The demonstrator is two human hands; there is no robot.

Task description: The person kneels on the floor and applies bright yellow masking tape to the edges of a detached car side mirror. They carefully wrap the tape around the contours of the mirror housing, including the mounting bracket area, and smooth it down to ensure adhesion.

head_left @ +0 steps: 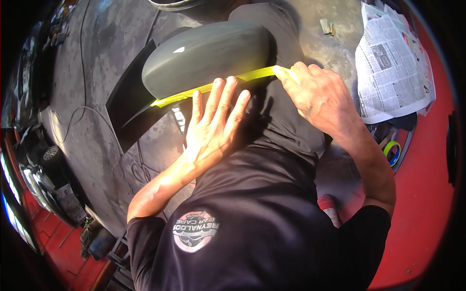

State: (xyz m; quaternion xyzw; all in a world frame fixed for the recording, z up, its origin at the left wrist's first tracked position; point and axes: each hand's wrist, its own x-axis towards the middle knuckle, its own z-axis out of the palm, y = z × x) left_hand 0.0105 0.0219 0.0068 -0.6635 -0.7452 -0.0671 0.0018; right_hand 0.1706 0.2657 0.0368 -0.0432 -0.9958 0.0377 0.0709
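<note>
1. Grey shell (208, 58): lies over the person's trousers (293, 116). Likely light, stiff, slippery on the curve; finish probably scratches. Hold by the edges, off the broad face.
2. Yellow tape (257, 74): thin, limp, presumably sticky. Take the free end, right of the shell; keep it taut or it may wrinkle.
3. Looks: shell smooth, rounded, one bright glint; curved black panel (128, 94) at its left. Tape follows its near edge, rumpled leftward.
4. Right grip (318, 99) pinches tape; left grip (211, 131) spread flat, near shell's near edge.

A round emblem (195, 232) marks the black short-sleeved shirt (272, 213), worn with grey trousers (279, 114).
</note>
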